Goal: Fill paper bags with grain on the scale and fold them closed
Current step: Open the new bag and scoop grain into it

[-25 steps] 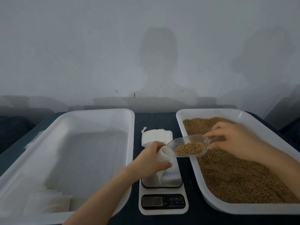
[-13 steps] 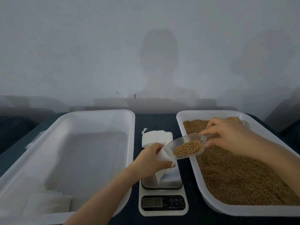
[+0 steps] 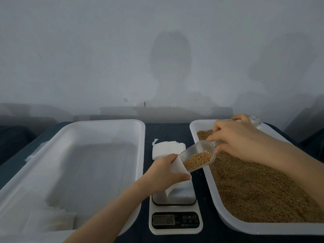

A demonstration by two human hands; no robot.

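My left hand (image 3: 164, 173) grips a small white paper bag (image 3: 177, 168) standing on the platform of a white digital scale (image 3: 175, 223). My right hand (image 3: 236, 141) holds the handle of a clear plastic scoop (image 3: 198, 157) partly filled with brown grain. The scoop is tilted down to the left, its mouth at the bag's open top. The scale's display reads a low number. A white tray (image 3: 206, 163) on the right is filled with grain (image 3: 254, 186).
A large white tray (image 3: 142, 148) on the left holds flat white packets (image 3: 50, 220) in its near corner. A stack of white paper bags (image 3: 166, 149) lies behind the scale on the dark tabletop. A clear object (image 3: 255, 121) sits at the grain tray's far rim.
My right hand raised the handle end, tipping the scoop from nearly level to slanting down into the bag. The left hand and bag stayed on the scale.
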